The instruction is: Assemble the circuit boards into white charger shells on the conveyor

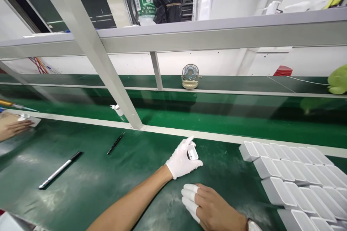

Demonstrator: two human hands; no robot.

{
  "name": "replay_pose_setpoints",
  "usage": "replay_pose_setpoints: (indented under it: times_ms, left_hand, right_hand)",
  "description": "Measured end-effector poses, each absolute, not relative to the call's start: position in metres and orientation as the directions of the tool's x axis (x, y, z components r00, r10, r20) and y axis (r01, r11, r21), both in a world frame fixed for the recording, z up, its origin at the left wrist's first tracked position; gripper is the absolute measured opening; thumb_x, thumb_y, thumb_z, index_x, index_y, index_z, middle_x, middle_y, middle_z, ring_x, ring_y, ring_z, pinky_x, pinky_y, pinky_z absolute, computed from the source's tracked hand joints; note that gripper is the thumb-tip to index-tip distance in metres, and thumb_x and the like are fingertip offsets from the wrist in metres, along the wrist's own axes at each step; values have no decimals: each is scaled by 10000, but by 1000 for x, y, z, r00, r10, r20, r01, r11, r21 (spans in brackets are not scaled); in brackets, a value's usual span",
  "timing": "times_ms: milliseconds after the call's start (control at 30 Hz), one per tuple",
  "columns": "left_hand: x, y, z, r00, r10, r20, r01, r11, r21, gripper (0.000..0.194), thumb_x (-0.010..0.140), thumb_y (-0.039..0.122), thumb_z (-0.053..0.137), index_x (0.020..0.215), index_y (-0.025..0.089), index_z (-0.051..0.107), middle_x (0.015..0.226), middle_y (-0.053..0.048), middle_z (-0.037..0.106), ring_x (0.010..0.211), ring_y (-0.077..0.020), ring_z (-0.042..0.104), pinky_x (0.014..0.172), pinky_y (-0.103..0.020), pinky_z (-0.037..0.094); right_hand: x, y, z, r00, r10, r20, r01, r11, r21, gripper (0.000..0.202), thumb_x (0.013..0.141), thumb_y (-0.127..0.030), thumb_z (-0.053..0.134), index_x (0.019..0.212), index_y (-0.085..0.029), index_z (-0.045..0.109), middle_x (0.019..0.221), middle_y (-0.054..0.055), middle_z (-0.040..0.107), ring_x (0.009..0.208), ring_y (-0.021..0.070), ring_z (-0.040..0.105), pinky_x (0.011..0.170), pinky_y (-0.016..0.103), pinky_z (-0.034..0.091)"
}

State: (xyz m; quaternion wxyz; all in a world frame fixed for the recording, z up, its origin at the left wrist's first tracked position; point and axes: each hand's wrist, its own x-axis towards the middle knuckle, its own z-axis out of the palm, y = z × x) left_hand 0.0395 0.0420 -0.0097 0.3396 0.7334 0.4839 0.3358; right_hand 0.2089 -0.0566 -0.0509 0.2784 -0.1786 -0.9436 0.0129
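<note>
Glove and all, my left hand (181,159) is closed around the small white case (192,152), near the far edge of the green bench (151,158). Here's my right hand (211,205), nearer the front edge, palm down, fingertips covered in white; whether it grips anything underneath, I can't tell. Over at the bench's right side, white boxes (283,169) run in rows. Left of me lie a silver marker (60,170) and a black pen (116,143), well apart from both hands.
</note>
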Motion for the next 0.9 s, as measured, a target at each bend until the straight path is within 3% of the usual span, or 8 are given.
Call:
replay_pose_setpoints:
  times_ms: [100, 300, 400, 533, 767, 900]
  left_hand:
    - [37, 40, -12, 317, 938, 144, 477, -288, 830, 908, 642, 240, 796, 1453, 245, 387, 1243, -64, 619, 1108, -259, 587, 1023, -446, 463]
    - [34, 41, -23, 341, 930, 135, 390, -270, 880, 939, 640, 157, 729, 1483, 258, 328, 1324, -82, 564, 1178, -260, 562, 1052, -430, 454]
    - [34, 43, -27, 330, 936, 121, 354, -242, 903, 991, 615, 158, 763, 1491, 263, 313, 1336, -91, 544, 1203, -269, 548, 1060, -440, 448]
    - [35, 46, -25, 277, 956, 94, 311, -182, 933, 1044, 555, 274, 877, 1467, 259, 368, 1340, -106, 543, 1206, -295, 545, 1065, -466, 432]
    - [25, 56, -24, 30, 989, 147, 77, -149, 986, 520, 884, 396, 627, 1345, 190, 504, 1255, -125, 619, 1155, -227, 599, 1046, -425, 444]
    - [17, 64, -29, -163, 982, 99, -33, -105, 994, 467, 910, 507, 569, 1233, 170, 589, 1166, -118, 662, 1088, -232, 637, 1012, -418, 473]
  right_hand:
    - [213, -54, -45, -746, 417, 520, 385, 906, -176, 255, 1013, -221, 448, 1129, -200, 674, 1161, 93, 715, 1153, 225, 646, 1037, 377, 517]
    - [216, -45, -32, -822, 397, 407, 372, 917, -144, 337, 992, -294, 550, 1320, -232, 594, 1287, 72, 665, 1134, 204, 669, 950, 260, 578]
    - [209, -44, -29, -775, 436, 458, 427, 895, -129, 329, 998, -231, 521, 1316, -208, 600, 1209, 98, 704, 1130, 235, 673, 949, 322, 587]
    - [200, -44, -18, -734, 434, 523, 466, 881, -78, 319, 997, -167, 453, 1261, -127, 627, 1141, 150, 724, 1092, 270, 689, 918, 385, 597]
    - [183, -59, -5, -742, 373, 557, 422, 905, -43, 262, 976, -241, 546, 1203, -147, 635, 1136, 138, 726, 1129, 230, 665, 997, 346, 528]
    - [180, -64, -15, -771, 352, 530, 358, 929, -95, 257, 967, -275, 543, 1180, -152, 620, 1164, 149, 707, 1156, 234, 640, 1026, 375, 492]
